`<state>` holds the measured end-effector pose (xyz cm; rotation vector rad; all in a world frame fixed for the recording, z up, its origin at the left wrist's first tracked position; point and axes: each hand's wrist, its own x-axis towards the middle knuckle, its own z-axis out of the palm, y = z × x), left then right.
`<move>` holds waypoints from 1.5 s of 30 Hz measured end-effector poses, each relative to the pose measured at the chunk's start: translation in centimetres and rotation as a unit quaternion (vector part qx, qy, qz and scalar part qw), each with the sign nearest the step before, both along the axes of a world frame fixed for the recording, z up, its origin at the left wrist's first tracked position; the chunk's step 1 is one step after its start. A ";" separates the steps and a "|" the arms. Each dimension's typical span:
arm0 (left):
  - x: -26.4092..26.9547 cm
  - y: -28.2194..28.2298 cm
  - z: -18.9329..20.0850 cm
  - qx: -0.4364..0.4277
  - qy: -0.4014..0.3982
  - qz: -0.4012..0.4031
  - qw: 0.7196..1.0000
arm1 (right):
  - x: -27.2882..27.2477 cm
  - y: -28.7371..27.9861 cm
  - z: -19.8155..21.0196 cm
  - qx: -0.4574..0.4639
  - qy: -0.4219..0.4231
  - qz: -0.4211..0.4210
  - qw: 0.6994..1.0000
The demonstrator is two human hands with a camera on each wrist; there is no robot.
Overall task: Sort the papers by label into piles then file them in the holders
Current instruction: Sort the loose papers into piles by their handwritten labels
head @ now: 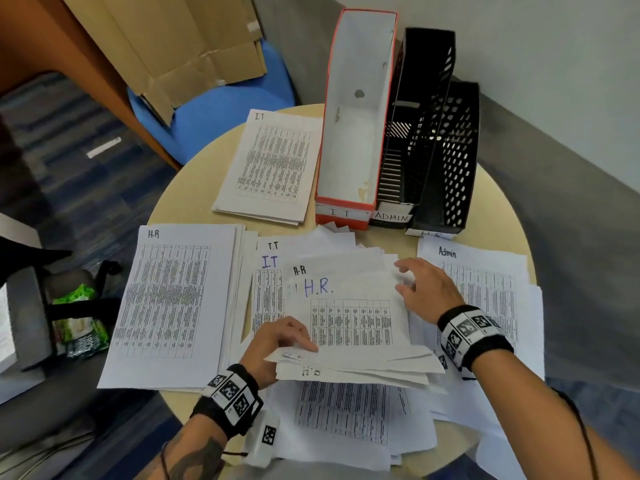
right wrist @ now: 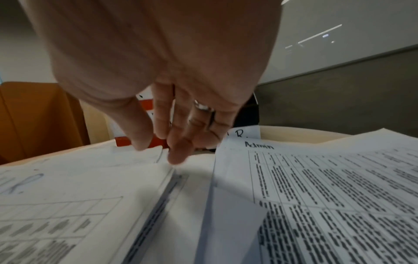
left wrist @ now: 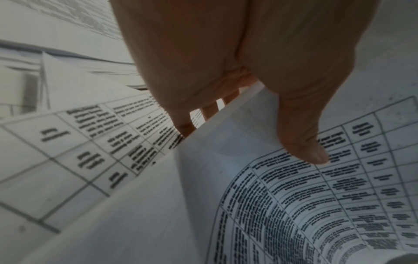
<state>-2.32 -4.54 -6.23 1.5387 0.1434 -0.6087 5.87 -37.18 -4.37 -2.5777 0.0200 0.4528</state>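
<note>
left hand point(head: 277, 344) pinches the near edge of a loose fanned bundle of unsorted papers point(head: 349, 327), thumb on top and fingers point(left wrist: 185, 125) tucked under, per the left wrist view. top sheet reads h.r. right hand point(head: 426, 289) is spread with relaxed fingers at the bundle's right edge, fingertips point(right wrist: 178, 155) touching or just above the sheets, can't tell which; it holds nothing. sorted piles on the round table point(head: 180, 199): h.r pile point(head: 169, 299) at left, i.t pile point(head: 270, 168) at the far side, admin pile point(head: 485, 282) at right, partly under the right wrist. another i.t sheet point(head: 266, 271) sits half under the bundle. holders at the far side: red i.t holder point(head: 353, 133), black admin holder point(head: 415, 133), black perforated holder point(head: 453, 157) with its label cut off, probably h.r. the red one looks empty, so filing seems not started. risks: the bundle is fanned and held at one edge only, so sheets could slip out or two could lift as one and land in the wrong pile; the i.t sheet underneath could get dragged along; the admin pile overhangs the table edge and the right forearm could knock it. hard to see: labels lower in the bundle, how many sheets remain, the insides of the black holders, and the printed tables are blurred.
</note>
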 end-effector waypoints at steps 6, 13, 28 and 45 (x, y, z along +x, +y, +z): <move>0.0 -0.2 0.9 -0.015 0.033 0.026 0.999 | 1.0 0.8 -1.7 -0.062 0.060 0.032 0.996; -0.1 0.0 0.6 -0.004 0.035 0.029 0.999 | 0.6 1.2 -1.3 -0.067 -0.065 0.042 0.995; 0.4 0.3 0.6 0.134 -0.089 0.059 0.985 | -3.9 -0.9 5.8 0.219 0.071 -0.008 0.973; 0.1 -0.2 2.1 0.018 -0.049 0.107 0.993 | 0.0 -0.8 -2.5 0.049 0.090 -0.082 0.991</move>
